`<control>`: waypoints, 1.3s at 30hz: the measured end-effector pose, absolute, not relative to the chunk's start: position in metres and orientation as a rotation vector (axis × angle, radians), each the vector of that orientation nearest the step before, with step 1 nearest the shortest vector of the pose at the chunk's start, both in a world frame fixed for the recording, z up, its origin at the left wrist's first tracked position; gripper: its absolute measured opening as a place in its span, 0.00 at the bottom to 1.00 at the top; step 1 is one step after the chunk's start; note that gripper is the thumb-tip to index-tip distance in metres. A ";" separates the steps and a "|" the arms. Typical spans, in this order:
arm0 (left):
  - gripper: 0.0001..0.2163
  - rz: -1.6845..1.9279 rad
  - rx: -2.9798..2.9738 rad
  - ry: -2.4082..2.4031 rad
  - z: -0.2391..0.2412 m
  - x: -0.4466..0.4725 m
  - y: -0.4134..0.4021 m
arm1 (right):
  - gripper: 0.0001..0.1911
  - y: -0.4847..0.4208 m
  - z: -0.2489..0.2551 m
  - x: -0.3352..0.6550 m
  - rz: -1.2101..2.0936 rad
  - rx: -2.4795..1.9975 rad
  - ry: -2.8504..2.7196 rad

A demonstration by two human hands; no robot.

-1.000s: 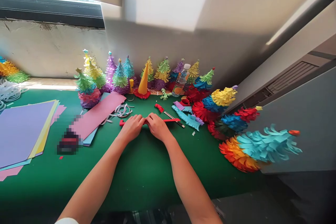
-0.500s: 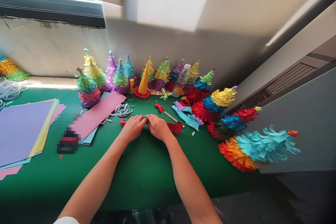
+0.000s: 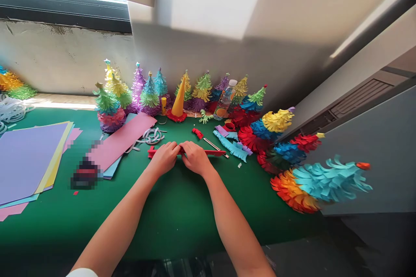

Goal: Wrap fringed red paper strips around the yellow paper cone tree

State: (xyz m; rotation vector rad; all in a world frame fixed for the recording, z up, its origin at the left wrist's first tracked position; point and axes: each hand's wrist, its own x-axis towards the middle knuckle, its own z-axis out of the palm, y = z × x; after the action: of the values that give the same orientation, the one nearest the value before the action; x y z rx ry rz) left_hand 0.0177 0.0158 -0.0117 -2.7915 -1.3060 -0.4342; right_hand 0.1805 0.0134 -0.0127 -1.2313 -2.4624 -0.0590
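Note:
My left hand (image 3: 164, 158) and my right hand (image 3: 195, 157) meet at the middle of a green table (image 3: 175, 216). Both pinch a long red paper strip (image 3: 212, 152) that sticks out past each hand, left and right. The fingertips of the two hands touch at the strip's middle. The strip lies nearly flat, just above the table. Behind the right hand lie scissors (image 3: 211, 143) with a red handle.
A row of coloured paper trees (image 3: 149, 93) stands along the wall; more trees (image 3: 321, 181) lie on the right. A yellow cone (image 3: 178, 101), a plastic bottle (image 3: 224, 99), a pink sheet (image 3: 121, 140), stacked coloured paper (image 3: 29, 160), fringed blue strips (image 3: 232, 147) and grey curls (image 3: 151, 136) surround the hands.
The strip's right end, folded down and wider half a second ago, is now thin and flat again. Both hands stay in place with small finger movements.

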 end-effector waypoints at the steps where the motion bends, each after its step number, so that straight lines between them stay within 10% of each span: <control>1: 0.10 -0.453 -2.800 -1.306 -0.012 0.017 0.016 | 0.14 0.014 -0.013 0.180 -0.060 -1.229 -2.467; 39: 0.11 -0.694 -2.928 -1.339 -0.019 0.012 0.021 | 0.16 0.014 -0.014 0.181 -0.111 -1.190 -2.487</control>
State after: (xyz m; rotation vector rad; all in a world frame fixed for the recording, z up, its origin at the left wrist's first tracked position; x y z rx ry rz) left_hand 0.0122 0.0213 -0.0185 -2.9284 -1.3395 -0.6938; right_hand 0.1806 0.0145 -0.0145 -1.1896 -2.4870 -0.1110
